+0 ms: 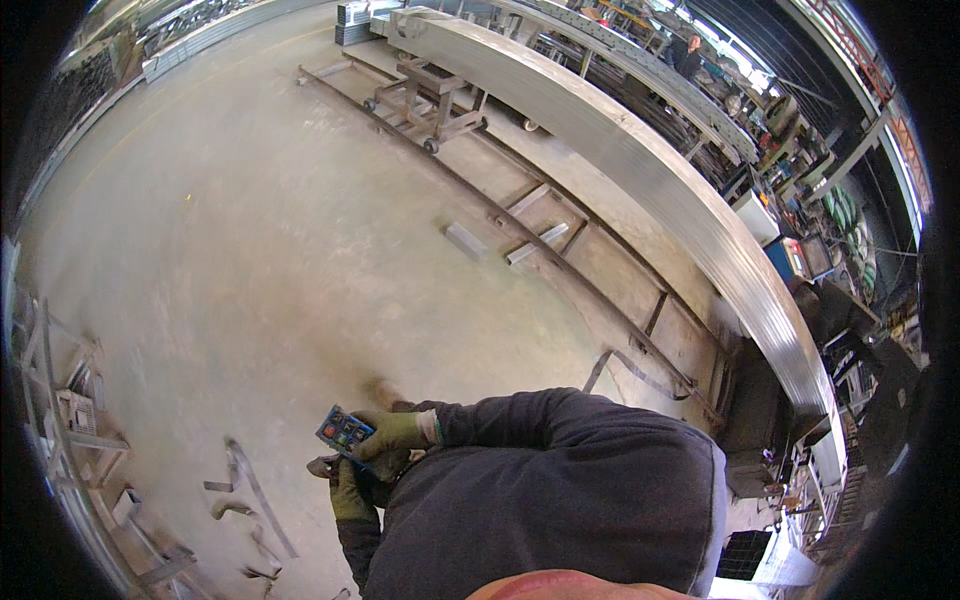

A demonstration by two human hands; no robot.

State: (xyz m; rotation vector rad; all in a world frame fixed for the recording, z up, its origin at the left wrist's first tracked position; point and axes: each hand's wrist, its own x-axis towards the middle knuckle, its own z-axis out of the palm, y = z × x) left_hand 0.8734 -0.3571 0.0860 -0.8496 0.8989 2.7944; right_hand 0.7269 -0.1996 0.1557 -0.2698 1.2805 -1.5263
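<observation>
A blue-edged remote control [343, 430] with several coloured buttons is held in front of my body, its face turned up. My right hand [398, 434], in a green work glove, is closed around its right side. Below it, my left hand [350, 492], also gloved in green, grips its lower end; part of that hand is hidden behind the right one and the sleeve. Dark sleeves cover both arms.
Long silver metal profiles [620, 130] stretch along the right above a wheeled trolley [428, 105] and floor rails [560, 262]. Short metal pieces [466, 241] and straps [262, 500] lie on the floor. Racks [62, 410] stand left. Another person [687, 58] is far back.
</observation>
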